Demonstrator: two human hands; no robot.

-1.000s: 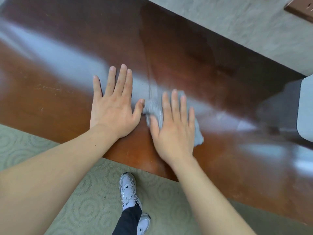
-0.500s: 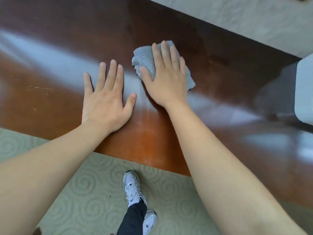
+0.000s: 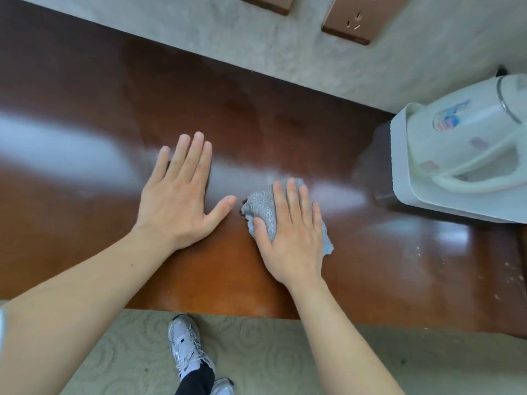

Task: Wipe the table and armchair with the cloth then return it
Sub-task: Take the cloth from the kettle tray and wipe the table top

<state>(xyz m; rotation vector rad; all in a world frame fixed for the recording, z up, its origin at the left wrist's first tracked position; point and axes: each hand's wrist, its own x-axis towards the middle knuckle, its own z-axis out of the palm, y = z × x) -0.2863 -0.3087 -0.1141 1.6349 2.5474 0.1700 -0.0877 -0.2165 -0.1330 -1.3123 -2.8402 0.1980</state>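
The right hand (image 3: 291,232), flat and pressing the cloth (image 3: 263,208) without gripping it, has pulled back from the far edge of the table (image 3: 85,81) toward the person, just beside the open, braced left hand (image 3: 178,195). Table wiping continues; the armchair remains.
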